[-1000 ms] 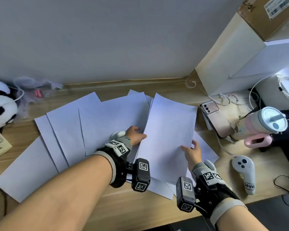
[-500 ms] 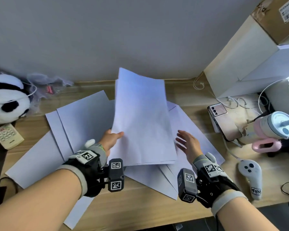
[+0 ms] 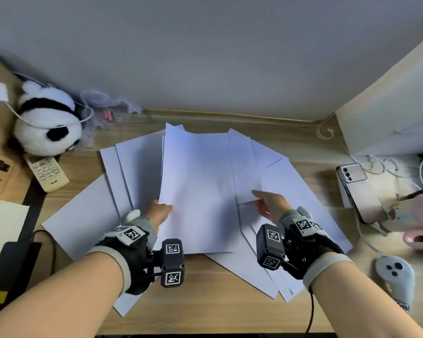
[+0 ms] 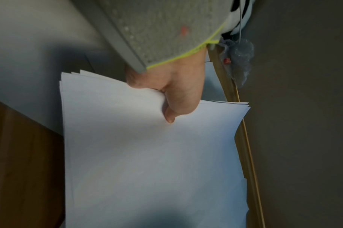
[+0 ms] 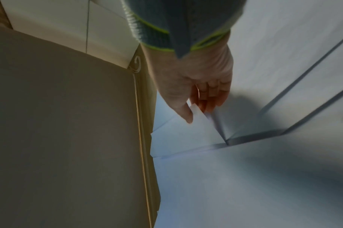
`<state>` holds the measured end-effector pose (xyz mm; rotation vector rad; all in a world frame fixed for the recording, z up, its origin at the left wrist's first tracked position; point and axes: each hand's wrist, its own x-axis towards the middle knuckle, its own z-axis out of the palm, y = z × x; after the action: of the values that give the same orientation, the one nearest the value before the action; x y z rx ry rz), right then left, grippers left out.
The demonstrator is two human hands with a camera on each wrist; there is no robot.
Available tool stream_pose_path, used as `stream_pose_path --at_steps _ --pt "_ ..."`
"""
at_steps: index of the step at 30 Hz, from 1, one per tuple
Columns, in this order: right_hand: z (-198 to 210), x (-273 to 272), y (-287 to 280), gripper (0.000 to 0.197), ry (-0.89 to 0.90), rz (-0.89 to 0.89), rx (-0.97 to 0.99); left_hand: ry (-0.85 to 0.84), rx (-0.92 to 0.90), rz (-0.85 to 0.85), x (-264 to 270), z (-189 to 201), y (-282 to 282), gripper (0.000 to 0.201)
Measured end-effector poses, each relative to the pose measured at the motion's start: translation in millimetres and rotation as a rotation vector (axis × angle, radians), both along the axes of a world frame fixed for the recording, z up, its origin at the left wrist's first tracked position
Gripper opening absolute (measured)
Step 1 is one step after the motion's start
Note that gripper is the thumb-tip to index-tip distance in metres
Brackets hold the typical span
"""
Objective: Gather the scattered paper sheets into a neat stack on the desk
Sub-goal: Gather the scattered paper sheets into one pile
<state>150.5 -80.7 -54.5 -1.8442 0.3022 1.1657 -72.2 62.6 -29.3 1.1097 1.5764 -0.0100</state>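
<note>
White paper sheets lie fanned over the wooden desk [image 3: 205, 313]. My left hand [image 3: 160, 211] grips a bundle of sheets [image 3: 195, 191] at its left edge and holds it over the middle of the spread; the left wrist view shows the thumb of my left hand [image 4: 178, 98] pressed on top of the bundle [image 4: 151, 154]. My right hand [image 3: 266, 203] pinches the near corner of a single sheet [image 3: 244, 167] just right of the bundle. In the right wrist view my right hand [image 5: 201, 98] has that corner [image 5: 197, 118] between thumb and fingers. Loose sheets [image 3: 83, 223] lie to the left and others [image 3: 298, 191] to the right.
A panda plush [image 3: 47, 123] and a remote [image 3: 47, 172] sit at the back left. On the right are a phone [image 3: 354, 174], a pink cup [image 3: 420, 215], a grey controller [image 3: 396, 276], cables and stacked boxes [image 3: 388, 106]. The wall runs along the desk's far edge.
My left hand took the bundle from the right hand, raised it, then lowered it over the middle of the spread. My right hand let go and moved to pinch a single sheet's corner.
</note>
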Motion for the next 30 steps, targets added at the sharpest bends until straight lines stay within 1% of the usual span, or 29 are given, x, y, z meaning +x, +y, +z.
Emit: stream_pose_path --at_steps 3,5,7,9,10,12,13,14,15,16,18,20,21,24,26,28,30 --pt "0.7 -13.6 3.5 0.012 0.056 0.025 0.073 -0.007 -0.003 0.005 -2.6 6.3 -1.5 0.052" --pt "-1.2 -18.4 3.6 0.009 -0.006 -0.01 0.084 -0.02 0.004 0.045 -5.3 11.6 0.1 0.053" --pt "-4.0 -13.7 0.9 0.009 -0.16 -0.101 0.061 -0.04 0.015 0.076 -6.6 15.0 4.6 0.054" --pt "0.0 -3.5 -7.4 0.017 -0.397 -0.156 -0.018 -0.051 0.03 0.071 -8.5 17.6 9.8 0.058" --pt "6.8 2.3 -13.9 0.02 -0.519 -0.154 -0.075 -0.054 0.033 0.058 -8.7 19.4 12.3 0.06" --pt "26.7 13.4 -26.4 0.027 -0.709 -0.119 -0.206 -0.041 0.03 0.021 -10.1 19.7 17.1 0.061" --pt "38.3 20.0 -33.0 0.025 -0.789 -0.118 -0.249 -0.028 0.016 -0.006 -10.8 17.7 18.8 0.061" --pt "49.0 26.3 -38.5 0.021 -0.859 -0.133 -0.242 -0.01 -0.005 -0.042 -12.1 15.3 19.4 0.061" --pt "59.2 34.3 -42.3 0.022 -0.909 -0.164 -0.198 0.012 -0.029 -0.084 -13.3 11.9 19.1 0.061" --pt "71.4 40.3 -44.2 0.026 -0.959 -0.205 -0.124 0.036 -0.055 -0.131 -14.7 9.0 17.4 0.061" --pt "94.9 49.1 -42.4 0.032 -1.007 -0.232 0.105 0.076 -0.098 -0.223 -16.5 -0.5 11.9 0.059" --pt "122.4 48.3 -33.5 0.033 -0.963 -0.195 0.338 0.099 -0.127 -0.259 -17.9 -10.7 7.1 0.052" --pt "136.0 45.8 -28.8 0.034 -0.927 -0.134 0.407 0.107 -0.127 -0.271 -17.8 -14.4 4.6 0.048" --pt "172.9 30.7 -12.9 0.037 -0.795 0.076 0.529 0.114 -0.129 -0.288 -19.0 -19.9 1.1 0.043" --pt "183.6 23.0 -5.1 0.035 -0.63 0.156 0.639 0.066 -0.147 -0.238 -20.4 -21.3 3.3 0.042" --pt "183.5 22.8 0.1 0.029 -0.45 0.15 0.72 0.0 -0.152 -0.163 -21.4 -24.1 5.6 0.042" --pt "173.6 22.6 6.8 0.029 -0.343 0.106 0.714 -0.079 -0.156 -0.075 -25.1 -26.2 6.8 0.045"
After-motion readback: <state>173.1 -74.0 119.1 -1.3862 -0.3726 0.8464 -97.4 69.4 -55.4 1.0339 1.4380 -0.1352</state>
